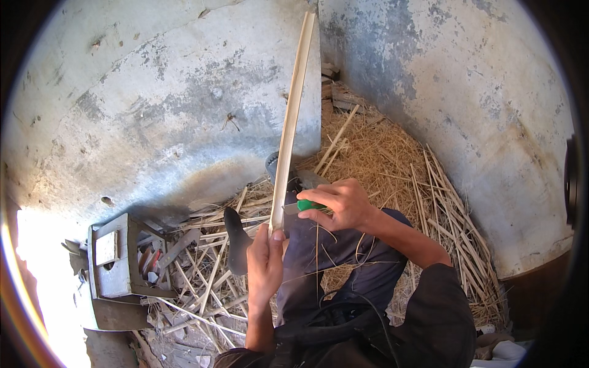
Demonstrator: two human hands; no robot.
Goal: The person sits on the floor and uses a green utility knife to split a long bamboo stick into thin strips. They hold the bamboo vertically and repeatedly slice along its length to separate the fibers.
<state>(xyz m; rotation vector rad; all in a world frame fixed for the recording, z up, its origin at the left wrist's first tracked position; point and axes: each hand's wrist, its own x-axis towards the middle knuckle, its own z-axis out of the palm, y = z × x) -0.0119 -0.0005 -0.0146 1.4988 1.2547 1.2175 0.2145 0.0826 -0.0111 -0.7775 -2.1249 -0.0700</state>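
Note:
A long, pale split bamboo strip [293, 116], hollow along its length, stands tilted up and away from me against the background of the wall. My left hand [265, 260] is closed around its near end, thumb on top. Closed on the green handle, my right hand [345, 205] grips a knife [304, 206]. Its short blade points left and lies at the strip's right edge, just above my left hand; whether it cuts in cannot be made out. Thin curled slivers [362, 245] hang over my dark trousers below the right hand.
A worn wooden box [113, 260] with odds and ends inside stands at the left. Cut sticks [208, 288] litter the floor around it, and more lie along the right wall [454, 239]. A heap of straw-like shavings [380, 153] fills the corner. My dark-socked foot [236, 242] is near the strip.

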